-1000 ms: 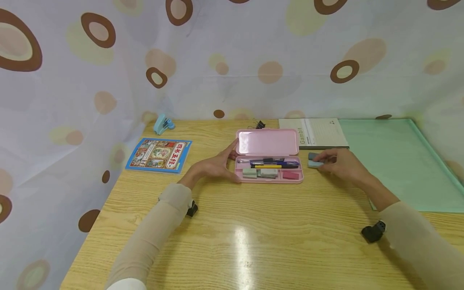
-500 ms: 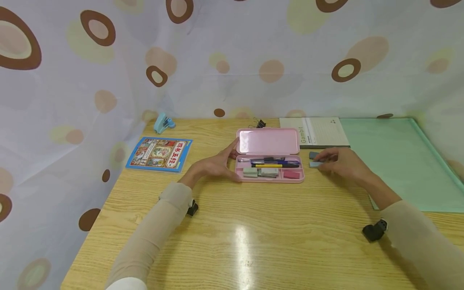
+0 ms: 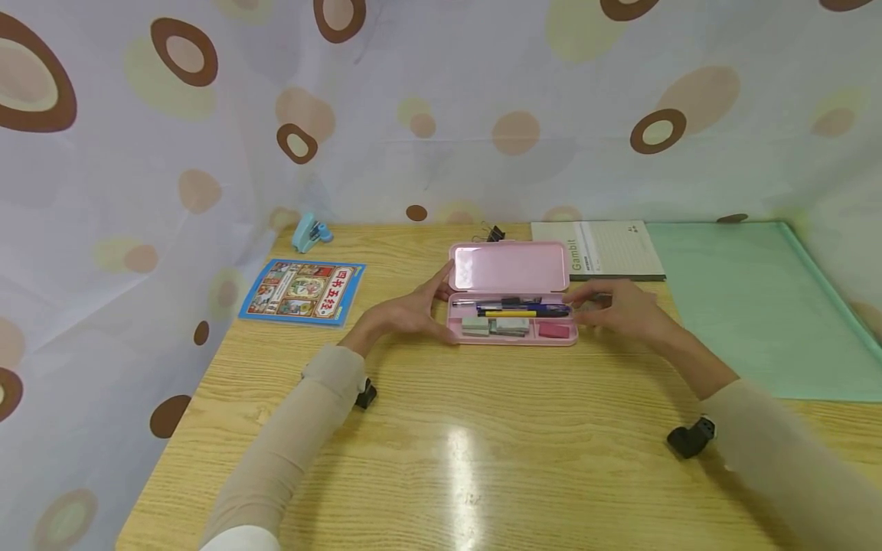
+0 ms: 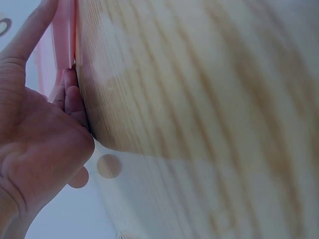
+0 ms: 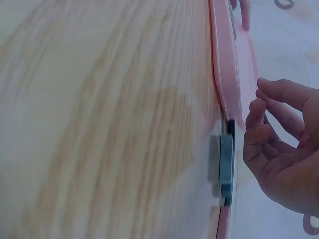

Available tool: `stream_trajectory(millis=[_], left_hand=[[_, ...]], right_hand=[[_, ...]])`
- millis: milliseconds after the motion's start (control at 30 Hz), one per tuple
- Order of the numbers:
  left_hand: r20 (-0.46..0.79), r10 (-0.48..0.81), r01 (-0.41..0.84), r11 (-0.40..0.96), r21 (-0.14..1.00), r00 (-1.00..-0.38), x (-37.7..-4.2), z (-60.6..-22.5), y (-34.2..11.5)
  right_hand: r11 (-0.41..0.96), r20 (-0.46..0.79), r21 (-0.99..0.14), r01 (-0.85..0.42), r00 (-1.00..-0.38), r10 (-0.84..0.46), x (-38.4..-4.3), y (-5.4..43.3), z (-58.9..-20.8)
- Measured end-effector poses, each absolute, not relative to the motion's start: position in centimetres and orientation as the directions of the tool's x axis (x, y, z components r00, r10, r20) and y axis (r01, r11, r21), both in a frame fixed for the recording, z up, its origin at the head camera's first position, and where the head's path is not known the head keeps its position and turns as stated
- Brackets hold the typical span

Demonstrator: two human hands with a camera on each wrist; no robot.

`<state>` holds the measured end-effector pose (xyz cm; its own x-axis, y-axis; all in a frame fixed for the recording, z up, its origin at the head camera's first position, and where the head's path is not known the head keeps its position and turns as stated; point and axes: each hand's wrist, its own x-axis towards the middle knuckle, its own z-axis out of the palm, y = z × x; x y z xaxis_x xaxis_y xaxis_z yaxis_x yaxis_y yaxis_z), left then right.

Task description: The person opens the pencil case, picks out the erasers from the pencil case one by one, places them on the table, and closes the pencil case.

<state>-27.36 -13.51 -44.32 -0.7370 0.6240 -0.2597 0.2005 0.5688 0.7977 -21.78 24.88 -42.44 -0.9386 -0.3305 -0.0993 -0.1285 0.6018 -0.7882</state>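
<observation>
A pink pencil case lies with its lid raised. My left hand holds its left end, thumb at the front corner and fingers by the lid. Inside are several pens, a yellow-and-black pen, pale eraser-like blocks and a pink block. My right hand hovers at the case's right end, fingers bent, nothing visible between them. Below it in the right wrist view, a light blue block sits on the table; the hand mostly covers that spot in the head view.
A notebook and a green mat are at the right. Behind the lid stands a black binder clip. To the left are a blue-edged booklet and a light blue hole punch. Patterned cloth hangs behind.
My right hand has shifted left from the blue blocks to the case's right end, and the blocks stayed on the table. My left hand keeps its place.
</observation>
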Motion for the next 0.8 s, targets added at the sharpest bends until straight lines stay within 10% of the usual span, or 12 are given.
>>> stream_trajectory(millis=[800], left_hand=[[-0.266, 0.618, 0.195, 0.575, 0.794, -0.74, -27.2, -44.1, -13.3]], right_hand=[[0.606, -0.025, -0.724, -0.328, -0.866, -0.499, -22.5, 17.5, -42.8]])
